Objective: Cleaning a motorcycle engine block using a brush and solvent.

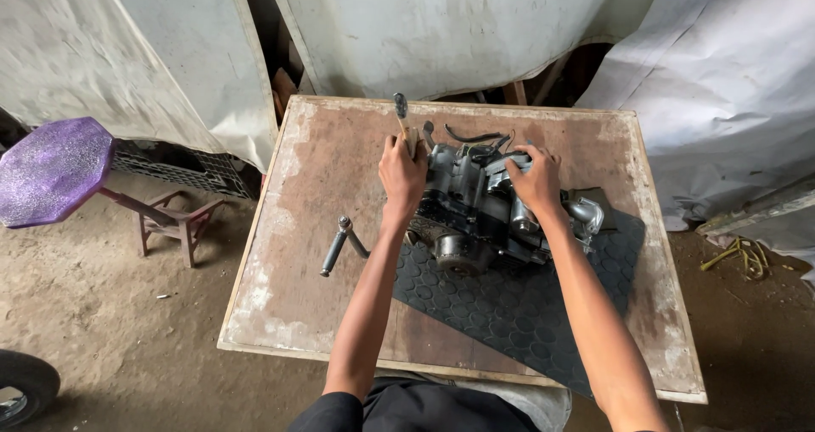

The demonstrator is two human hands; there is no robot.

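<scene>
A grimy metal engine (pixel 475 216) sits on a black studded rubber mat (pixel 518 313) on a worn wooden table (pixel 306 228). My left hand (pixel 402 174) is closed around the wooden handle of a hammer (pixel 401 114), whose dark head points away from me at the engine's far left side. My right hand (pixel 535 180) rests on top of the engine near its right end, fingers pressed over the casing. Black cables (pixel 475 137) trail from the engine's far side.
A kick-start lever (pixel 338 245) with a black grip lies on the table left of the engine. A purple octagonal stool (pixel 53 169) stands to the left on the dirt floor. A tyre (pixel 24 387) shows at the bottom left. White tarpaulins hang behind.
</scene>
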